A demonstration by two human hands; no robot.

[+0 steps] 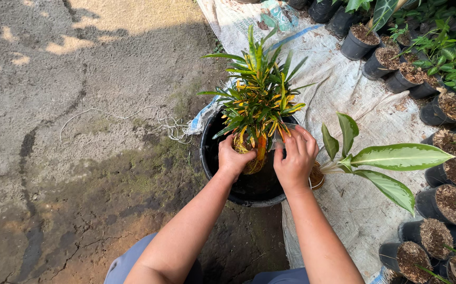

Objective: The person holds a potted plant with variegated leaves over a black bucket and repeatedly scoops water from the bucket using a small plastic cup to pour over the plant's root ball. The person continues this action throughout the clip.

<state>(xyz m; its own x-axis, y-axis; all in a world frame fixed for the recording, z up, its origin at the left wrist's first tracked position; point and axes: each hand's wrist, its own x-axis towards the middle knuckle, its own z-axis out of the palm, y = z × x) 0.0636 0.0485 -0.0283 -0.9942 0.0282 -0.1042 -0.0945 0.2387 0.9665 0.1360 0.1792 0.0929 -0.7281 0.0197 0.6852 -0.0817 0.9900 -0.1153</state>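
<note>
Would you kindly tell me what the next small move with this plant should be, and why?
Probably lower the plant gently into the black pot. The left hand and right hand hold its root ball above the pot's dark, seemingly unfilled inside, so the roots look unsupported.

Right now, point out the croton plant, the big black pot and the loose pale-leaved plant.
croton plant (pixel 257 100), head view, on its yellow-green leaves.
big black pot (pixel 209 158), head view, on its left rim.
pale-leaved plant (pixel 399 156), head view, on its largest whitish leaf, lying on the sheet.
</note>
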